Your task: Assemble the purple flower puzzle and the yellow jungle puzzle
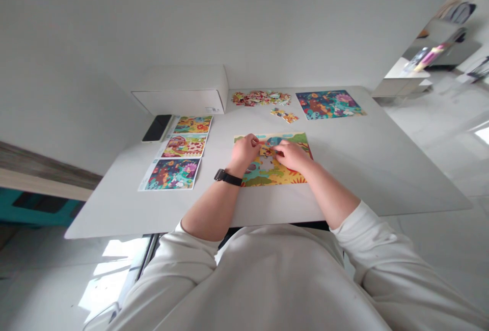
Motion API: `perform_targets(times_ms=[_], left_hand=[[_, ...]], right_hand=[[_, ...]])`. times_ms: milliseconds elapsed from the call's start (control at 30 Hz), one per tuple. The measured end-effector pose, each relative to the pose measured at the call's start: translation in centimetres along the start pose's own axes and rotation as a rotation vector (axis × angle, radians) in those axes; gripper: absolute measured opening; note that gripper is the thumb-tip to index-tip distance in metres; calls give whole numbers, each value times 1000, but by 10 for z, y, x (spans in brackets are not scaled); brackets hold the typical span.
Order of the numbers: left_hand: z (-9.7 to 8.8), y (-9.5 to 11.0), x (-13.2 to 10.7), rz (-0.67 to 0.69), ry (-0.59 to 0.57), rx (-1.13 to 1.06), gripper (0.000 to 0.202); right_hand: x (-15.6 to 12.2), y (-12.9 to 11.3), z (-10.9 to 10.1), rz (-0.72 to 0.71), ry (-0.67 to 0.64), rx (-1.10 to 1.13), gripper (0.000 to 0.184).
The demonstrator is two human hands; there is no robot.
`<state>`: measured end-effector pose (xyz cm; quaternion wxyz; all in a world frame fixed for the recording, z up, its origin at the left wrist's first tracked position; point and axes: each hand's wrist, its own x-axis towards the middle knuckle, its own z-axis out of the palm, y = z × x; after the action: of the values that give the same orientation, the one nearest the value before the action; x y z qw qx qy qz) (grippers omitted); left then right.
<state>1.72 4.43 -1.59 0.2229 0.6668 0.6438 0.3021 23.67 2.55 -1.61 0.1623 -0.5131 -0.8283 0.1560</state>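
A colourful jigsaw puzzle (273,173) lies flat on the white table (362,168) in front of me. Both hands rest on its middle. My left hand (244,152), with a black watch on the wrist, has its fingers curled and pinched over the puzzle. My right hand (291,155) is curled too, its fingertips meeting the left ones over a small puzzle piece (268,150). Which hand grips the piece I cannot tell.
A pile of loose pieces (262,98) and a small cluster (284,115) lie farther back. A finished puzzle (327,104) sits back right. Three picture cards (182,153), a black phone (157,128) and a white box (183,91) are on the left.
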Motion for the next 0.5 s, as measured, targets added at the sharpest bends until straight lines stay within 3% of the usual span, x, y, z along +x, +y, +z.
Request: perform_targets(times_ms=[500], left_hand=[[-3, 0, -2, 74, -57, 225, 20]], right_hand=[[-1, -15, -11, 52, -108, -148, 39]])
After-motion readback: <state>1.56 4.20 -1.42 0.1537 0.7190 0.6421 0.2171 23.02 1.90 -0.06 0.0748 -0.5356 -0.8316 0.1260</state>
